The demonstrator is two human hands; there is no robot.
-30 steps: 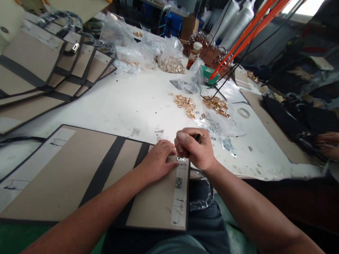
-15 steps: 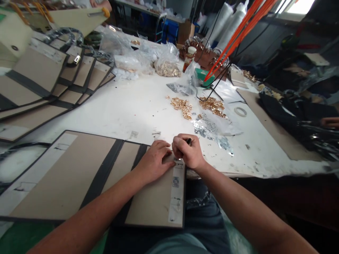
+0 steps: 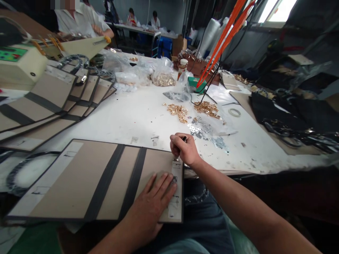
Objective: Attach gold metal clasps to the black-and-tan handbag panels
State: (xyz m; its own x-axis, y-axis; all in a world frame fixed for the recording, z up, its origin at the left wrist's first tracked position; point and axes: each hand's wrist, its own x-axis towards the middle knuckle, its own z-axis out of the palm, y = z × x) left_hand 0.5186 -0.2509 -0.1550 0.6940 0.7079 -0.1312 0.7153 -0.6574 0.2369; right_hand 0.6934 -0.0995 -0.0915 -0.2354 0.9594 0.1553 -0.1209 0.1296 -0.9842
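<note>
A beige board panel (image 3: pixel 76 180) with black edging and two dark bands lies at the table's front edge. My left hand (image 3: pixel 153 199) rests flat on its right section with fingers spread, the fingertips over the white strip (image 3: pixel 174 208) and by a small metal plate (image 3: pixel 174 179). At the strip's far end, my right hand (image 3: pixel 184 150) is closed round a black-handled tool (image 3: pixel 184 139). Only the handle's end shows above the fist, so its kind is hidden. Below the fist there is a small shiny metal bit (image 3: pixel 175 159) at the panel.
Similar panels (image 3: pixel 50 88) are stacked at left beside a cream machine (image 3: pixel 22 67). Gold metal pieces (image 3: pixel 206 109), silver plates (image 3: pixel 198 129) and a tape roll (image 3: pixel 234 112) lie beyond my hands. Orange cords (image 3: pixel 219 42) hang down. Black pieces (image 3: pixel 272 109) lie right; a person (image 3: pixel 79 21) is far left.
My left hand has moved from beside my right fist toward me and now lies flat on the panel. My right hand stays at the strip's far end. The view has tilted up.
</note>
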